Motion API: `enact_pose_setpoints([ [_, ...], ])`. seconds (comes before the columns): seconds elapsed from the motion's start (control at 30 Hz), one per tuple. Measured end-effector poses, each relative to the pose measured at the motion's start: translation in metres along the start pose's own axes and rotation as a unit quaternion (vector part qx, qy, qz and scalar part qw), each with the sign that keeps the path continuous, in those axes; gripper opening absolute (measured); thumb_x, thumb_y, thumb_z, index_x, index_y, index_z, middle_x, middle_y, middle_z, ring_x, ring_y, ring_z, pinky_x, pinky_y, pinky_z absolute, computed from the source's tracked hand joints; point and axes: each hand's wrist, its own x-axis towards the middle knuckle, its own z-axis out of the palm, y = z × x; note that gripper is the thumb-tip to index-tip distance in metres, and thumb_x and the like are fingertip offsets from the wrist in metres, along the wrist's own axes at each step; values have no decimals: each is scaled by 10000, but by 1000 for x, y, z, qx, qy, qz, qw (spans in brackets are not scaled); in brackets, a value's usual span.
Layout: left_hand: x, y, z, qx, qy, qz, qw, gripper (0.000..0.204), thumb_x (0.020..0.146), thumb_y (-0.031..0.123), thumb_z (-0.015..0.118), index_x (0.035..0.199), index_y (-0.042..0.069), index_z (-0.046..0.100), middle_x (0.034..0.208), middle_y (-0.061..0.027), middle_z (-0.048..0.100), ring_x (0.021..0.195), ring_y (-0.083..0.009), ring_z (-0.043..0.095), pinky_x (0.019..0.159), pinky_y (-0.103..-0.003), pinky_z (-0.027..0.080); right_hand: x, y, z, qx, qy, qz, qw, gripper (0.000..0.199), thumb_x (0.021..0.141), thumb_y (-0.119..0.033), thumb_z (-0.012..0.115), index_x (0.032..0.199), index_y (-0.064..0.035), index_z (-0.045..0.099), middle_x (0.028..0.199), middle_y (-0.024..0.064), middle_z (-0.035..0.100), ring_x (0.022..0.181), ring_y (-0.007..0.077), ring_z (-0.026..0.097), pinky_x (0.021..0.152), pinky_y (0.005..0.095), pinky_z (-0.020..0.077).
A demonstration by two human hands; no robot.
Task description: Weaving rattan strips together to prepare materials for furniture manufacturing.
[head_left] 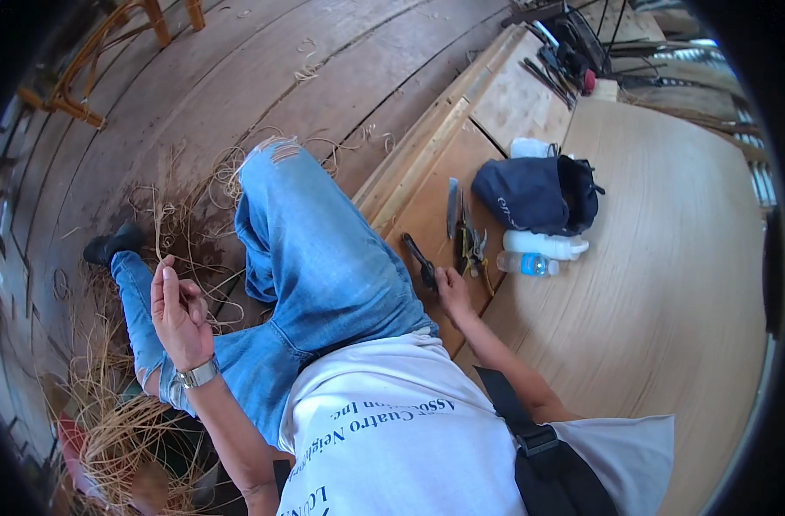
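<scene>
My left hand (183, 320), with a metal-band watch on its wrist, is raised beside my left knee. Its thumb and fingers pinch a thin rattan strand (158, 230) that runs up toward the floor litter. On the wooden bench to the right, my right hand (455, 297) closes on the near end of a black-handled tool (418, 257); its exact kind is unclear. Just beyond lie pliers with yellowish handles (476, 252) and a flat grey blade (452, 208). My fingers partly hide the black tool's near end.
A dark blue bag (530, 196), a white bottle (547, 245) and a clear water bottle (526, 263) stand on the bench. More tools (551, 73) lie at its far end. Tangled rattan strips (130, 430) heap at lower left; a rattan frame (74, 86) stands far left.
</scene>
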Motion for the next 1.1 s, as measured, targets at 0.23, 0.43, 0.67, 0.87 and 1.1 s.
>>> enact_pose_setpoints([
  [0.23, 0, -5, 27, 42, 5, -32, 999, 262, 1043, 186, 562, 1255, 41, 613, 871, -56, 680, 573, -42, 487, 504, -175, 378, -8, 21, -23, -191, 109, -173, 960, 424, 1003, -412, 570, 1117, -4, 586, 1008, 246, 621, 987, 418, 624, 871, 505, 476],
  [0.43, -20, -13, 35, 118, -25, -57, 991, 287, 1022, 137, 582, 1272, -4, 600, 989, -77, 691, 673, -68, 545, 598, -201, 451, 27, 39, -65, -425, 105, -50, 898, 858, 853, -517, 729, 1371, 86, 408, 1304, 357, 518, 1221, 509, 505, 1050, 516, 403],
  [0.67, -34, -26, 3, 34, 9, -81, 996, 234, 1013, 104, 538, 1185, -22, 635, 1057, -88, 686, 818, -108, 616, 747, -242, 508, 43, 42, -91, -323, 21, -80, 943, 596, 848, -202, 725, 1328, 57, 486, 1265, 315, 567, 1177, 476, 560, 1040, 492, 430],
  [0.87, -41, -24, -19, 91, 33, -22, 995, 205, 996, 151, 652, 1134, 0, 675, 873, -28, 715, 771, -78, 637, 715, -214, 499, 3, -66, -92, -67, -16, -156, 985, 596, 893, -204, 646, 1400, 39, 447, 1245, 215, 578, 1083, 336, 609, 975, 424, 477],
  [1.1, -56, -7, -10, 119, 66, 14, 991, 201, 988, 197, 679, 1009, -3, 684, 831, -27, 712, 749, -61, 625, 668, -206, 475, -57, -260, 13, 93, -557, -116, 817, 517, 890, -184, 631, 1357, -8, 497, 1051, 64, 598, 942, 171, 613, 837, 317, 502],
])
